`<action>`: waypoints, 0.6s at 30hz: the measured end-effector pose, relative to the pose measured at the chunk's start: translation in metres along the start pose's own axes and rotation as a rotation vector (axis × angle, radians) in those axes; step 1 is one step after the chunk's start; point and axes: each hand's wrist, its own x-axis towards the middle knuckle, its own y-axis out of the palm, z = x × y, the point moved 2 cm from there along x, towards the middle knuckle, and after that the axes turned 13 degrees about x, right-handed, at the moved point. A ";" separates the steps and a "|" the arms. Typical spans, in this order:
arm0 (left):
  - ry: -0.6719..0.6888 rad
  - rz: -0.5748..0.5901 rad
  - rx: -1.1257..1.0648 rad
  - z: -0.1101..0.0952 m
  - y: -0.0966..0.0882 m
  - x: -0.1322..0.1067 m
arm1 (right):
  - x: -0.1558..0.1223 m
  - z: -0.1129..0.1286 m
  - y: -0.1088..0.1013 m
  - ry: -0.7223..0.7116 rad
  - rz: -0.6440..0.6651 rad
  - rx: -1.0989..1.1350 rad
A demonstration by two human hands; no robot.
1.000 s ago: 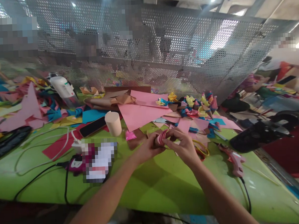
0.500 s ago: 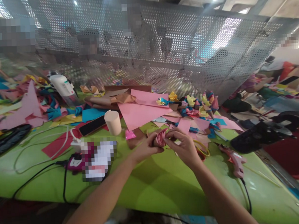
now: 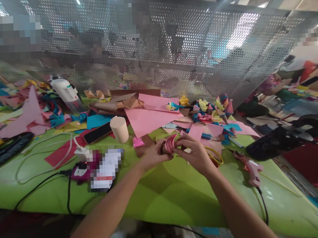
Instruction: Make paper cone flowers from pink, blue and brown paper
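A small pleated piece of pink paper (image 3: pixel 170 143) is held between my two hands, just above the green table (image 3: pixel 162 203). My left hand (image 3: pixel 155 155) is closed around its left side, on what looks like a brown part mostly hidden by the fingers. On the right edge of the folds, my right hand (image 3: pixel 192 153) pinches with thumb and fingertips. A yellow ring-shaped thing (image 3: pixel 217 156), perhaps scissors handles, lies partly behind my right wrist. Beyond my left hand rests a small bright pink packet (image 3: pixel 138 142).
A pink glue gun (image 3: pixel 252 169) lies on the right, near a black bottle (image 3: pixel 268 144). Left are a phone with lit screen (image 3: pixel 107 170), a purple power strip (image 3: pixel 81 171) with cords, a cream cylinder (image 3: pixel 119 129) and a white bottle (image 3: pixel 67 93). Coloured paper (image 3: pixel 151 119) covers the back.
The pleated pink paper has turned slightly between my fingers, and its folds look a little more spread. Both hands stay in nearly the same place.
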 end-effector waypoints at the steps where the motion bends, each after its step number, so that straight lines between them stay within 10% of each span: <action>1: -0.008 0.010 -0.026 0.000 0.000 0.000 | 0.000 0.000 0.000 0.000 0.007 -0.004; 18: -0.128 0.052 -0.179 -0.018 0.001 -0.005 | 0.002 0.011 0.000 -0.113 0.090 -0.031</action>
